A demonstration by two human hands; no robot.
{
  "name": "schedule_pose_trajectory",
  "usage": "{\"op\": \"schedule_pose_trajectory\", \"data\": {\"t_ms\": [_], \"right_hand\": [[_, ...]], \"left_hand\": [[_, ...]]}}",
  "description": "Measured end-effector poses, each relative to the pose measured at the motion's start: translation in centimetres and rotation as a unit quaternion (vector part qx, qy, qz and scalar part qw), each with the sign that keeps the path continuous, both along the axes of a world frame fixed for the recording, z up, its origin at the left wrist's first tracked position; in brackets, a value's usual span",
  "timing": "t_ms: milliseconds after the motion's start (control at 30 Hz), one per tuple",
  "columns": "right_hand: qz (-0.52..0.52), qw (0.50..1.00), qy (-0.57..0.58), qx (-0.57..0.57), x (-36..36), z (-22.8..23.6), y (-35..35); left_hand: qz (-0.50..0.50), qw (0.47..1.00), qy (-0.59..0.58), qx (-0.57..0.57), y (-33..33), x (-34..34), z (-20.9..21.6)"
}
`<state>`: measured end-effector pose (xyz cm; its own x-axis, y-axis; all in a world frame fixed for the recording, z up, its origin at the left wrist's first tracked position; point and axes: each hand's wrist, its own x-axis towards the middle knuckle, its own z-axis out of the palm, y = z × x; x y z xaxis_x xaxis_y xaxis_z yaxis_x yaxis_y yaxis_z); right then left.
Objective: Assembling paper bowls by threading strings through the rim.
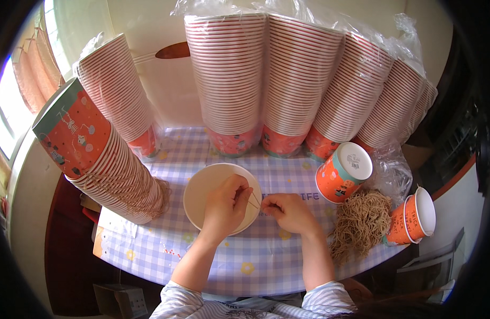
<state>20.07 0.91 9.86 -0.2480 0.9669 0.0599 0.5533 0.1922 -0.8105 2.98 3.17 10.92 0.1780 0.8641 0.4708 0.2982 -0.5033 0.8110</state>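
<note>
On the checked worktop [239,260], right in front of the person, sits a white paper bowl [205,189]. Both hands meet at its right edge. The left hand [223,207] lies over the bowl with its fingers pinched shut on a thin tan string [254,200]. The right hand [289,211] rests on the cloth just beside the rim, fingers curled in tight, pinching the other end of the string, I think. Both arms come up from below, bent a little, wrists low.

To do this well, I think the string should stay tight and the bowl should not slide.

A heap of tan strings [360,223] lies to the right, near some orange cups [343,173]. Tall stacks of cups [229,80] lean along the back.
</note>
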Motion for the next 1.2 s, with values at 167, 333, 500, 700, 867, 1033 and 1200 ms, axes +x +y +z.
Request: {"op": "schedule_pose_trajectory", "data": {"t_ms": [167, 333, 500, 700, 867, 1033, 1200], "right_hand": [[0.023, 0.999, -0.046, 0.0, 0.0, 0.7, -0.3], [0.052, 0.997, -0.054, -0.008, 0.6, -0.7, 0.0], [0.057, 0.993, -0.098, -0.029, 1.8, -0.7, -0.2], [0.065, 0.989, -0.125, -0.053, 1.5, -0.1, -0.3], [0.078, 0.985, -0.139, -0.062, 0.9, -0.4, -0.3], [0.145, 0.969, -0.179, -0.084, -0.6, -1.3, 0.1], [0.117, 0.97, -0.109, -0.185, -0.9, -2.5, 0.6]], "left_hand": [[0.009, 0.999, 0.023, 0.024, 0.0, 0.0, 0.1], [-0.012, 0.98, 0.189, 0.053, -0.8, -1.5, 1.3], [-0.039, 0.931, 0.351, 0.095, -2.3, -1.4, 1.1], [-0.008, 0.889, 0.448, 0.098, -1.2, -2.4, 0.6], [0.024, 0.89, 0.439, 0.117, 1.5, -3.4, -0.4], [0.058, 0.93, 0.322, 0.168, 3.3, -3.8, -1.6], [0.071, 0.951, 0.301, 0.035, 2.2, -3.1, -0.1]]}}
